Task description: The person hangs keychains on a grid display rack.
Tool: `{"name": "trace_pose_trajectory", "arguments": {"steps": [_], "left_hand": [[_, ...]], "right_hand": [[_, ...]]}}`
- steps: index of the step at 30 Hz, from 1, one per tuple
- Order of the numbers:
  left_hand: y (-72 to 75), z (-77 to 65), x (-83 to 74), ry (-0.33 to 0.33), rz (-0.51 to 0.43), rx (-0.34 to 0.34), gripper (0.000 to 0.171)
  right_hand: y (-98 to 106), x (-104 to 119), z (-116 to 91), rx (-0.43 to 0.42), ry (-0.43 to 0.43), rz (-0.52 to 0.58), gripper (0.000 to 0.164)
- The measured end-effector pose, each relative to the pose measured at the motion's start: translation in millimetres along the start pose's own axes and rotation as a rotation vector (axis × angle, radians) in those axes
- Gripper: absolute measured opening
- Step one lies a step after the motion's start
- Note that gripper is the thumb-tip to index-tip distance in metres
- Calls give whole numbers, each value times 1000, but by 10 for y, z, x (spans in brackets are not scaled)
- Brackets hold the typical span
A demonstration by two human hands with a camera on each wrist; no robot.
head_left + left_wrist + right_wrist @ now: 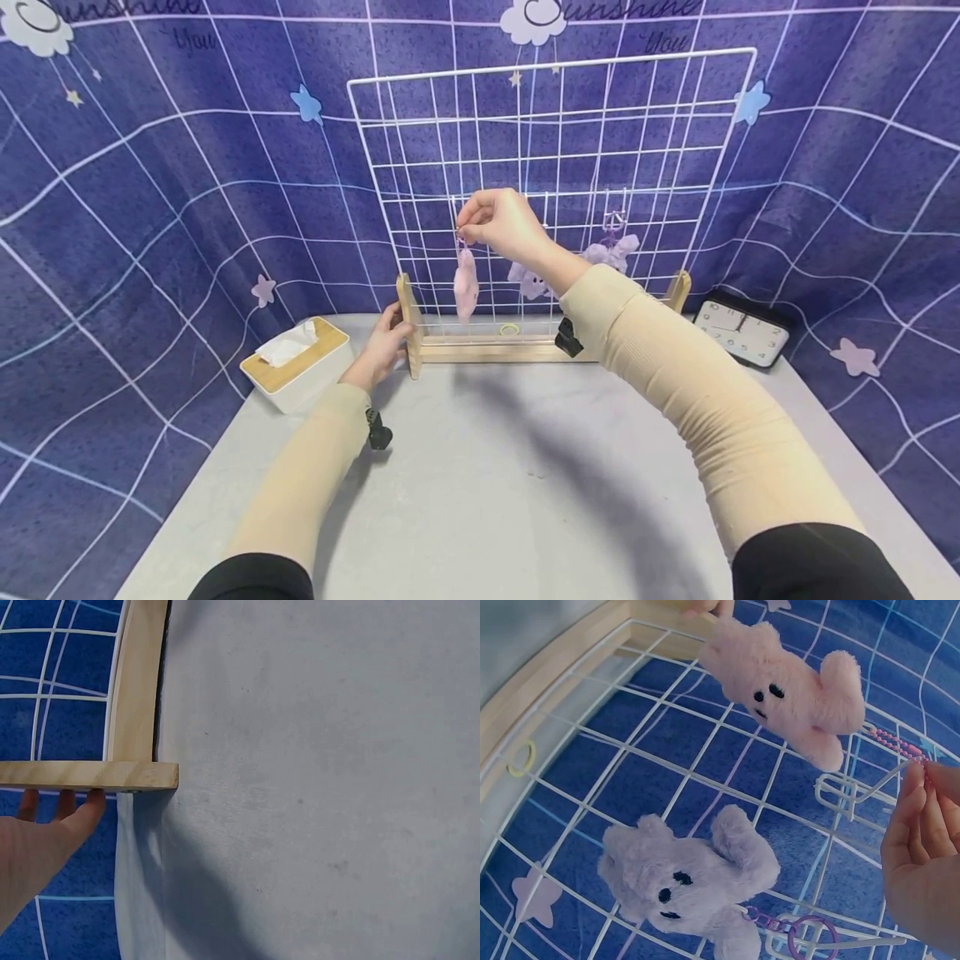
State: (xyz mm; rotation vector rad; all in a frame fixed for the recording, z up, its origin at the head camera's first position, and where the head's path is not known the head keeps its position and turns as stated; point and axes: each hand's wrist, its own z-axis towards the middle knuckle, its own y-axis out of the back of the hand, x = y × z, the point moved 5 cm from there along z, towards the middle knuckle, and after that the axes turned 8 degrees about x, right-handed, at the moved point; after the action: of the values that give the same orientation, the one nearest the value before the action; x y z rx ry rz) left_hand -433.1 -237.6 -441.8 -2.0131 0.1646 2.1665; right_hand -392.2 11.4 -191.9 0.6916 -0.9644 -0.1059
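Note:
My right hand pinches the pink bead chain of a pink plush bear keychain between thumb and fingertips. The bear hangs below the hand, in front of a white wire grid rack, and the fingertips are close to the tip of a white hook. Lower in the right wrist view, a lilac plush bear keychain hangs by a purple ring on another hook. My left hand rests its fingertips against the outer side of the rack's left wooden foot.
Another lilac plush hangs further right on the grid. A yellow ring shows low behind the grid. At the left stands a tissue box with a wooden lid, at the right a clock. Patterned blue cloth surrounds the table.

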Motion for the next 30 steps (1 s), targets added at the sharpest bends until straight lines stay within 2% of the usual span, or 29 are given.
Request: {"name": "trace_pose_trajectory", "arguments": {"steps": [7,17,30], "left_hand": [[-21,31,-2,66,-47,-7,71],[-2,32,14,55,-34,-30,69],[-9,24,-3,57,-39,-14,71]], "right_hand": [[-6,-44,30,-5,-20,-22,5],[-17,-101,95,-21,-27,-37,5],[-29,-165,172,-82,-78,-59,5]]}}
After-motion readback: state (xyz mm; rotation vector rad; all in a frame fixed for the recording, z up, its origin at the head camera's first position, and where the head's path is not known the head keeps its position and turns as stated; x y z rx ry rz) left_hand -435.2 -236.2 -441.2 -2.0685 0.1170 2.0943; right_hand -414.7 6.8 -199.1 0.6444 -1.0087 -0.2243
